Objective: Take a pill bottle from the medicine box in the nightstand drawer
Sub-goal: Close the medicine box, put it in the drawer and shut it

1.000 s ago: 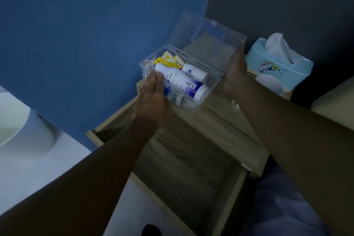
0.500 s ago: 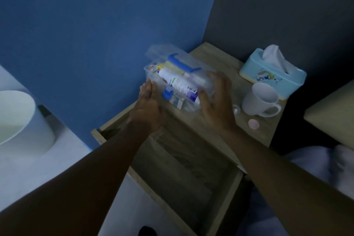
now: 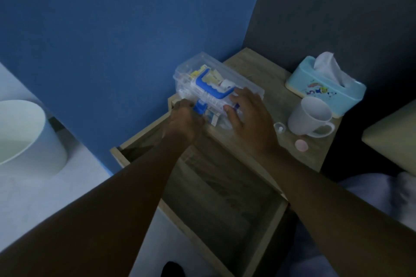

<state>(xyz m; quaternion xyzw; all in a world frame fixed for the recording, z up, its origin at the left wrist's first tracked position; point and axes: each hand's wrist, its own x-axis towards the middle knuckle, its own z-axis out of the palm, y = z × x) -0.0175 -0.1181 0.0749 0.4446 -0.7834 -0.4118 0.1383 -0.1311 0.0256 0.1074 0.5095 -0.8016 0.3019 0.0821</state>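
Though pulled fully out, drawer (image 3: 225,198) nearest the camera shows bare, nothing visible lying in it. Just beyond, on the nightstand top (image 3: 258,69) at its left rear edge, medicine box (image 3: 216,87): clear plastic, lid down, blue handle (image 3: 211,87) on top. Left hand (image 3: 184,121) curled at the box's near-left end, fingers pinching the blue latch (image 3: 199,108). Right hand (image 3: 247,117) spread flat, fingers pressed on the lid at the near-right end. White pill bottle (image 3: 226,84) dimly visible through the lid, inside among yellow packets. Farther right: white mug (image 3: 313,117), small pink cap (image 3: 301,145), tissue box (image 3: 326,85) at the rear.

Progress, as judged: box out of the drawer; no bottle in either hand; lid being fastened, or possibly released — cannot tell which. If nothing taken, extraction left to do.

Against a second ago: lid then upright and open, held at its edge by the right hand, bottles exposed, left hand resting on them. Half a second ago: lid coming down. Now shut, left hand moved to the latch.
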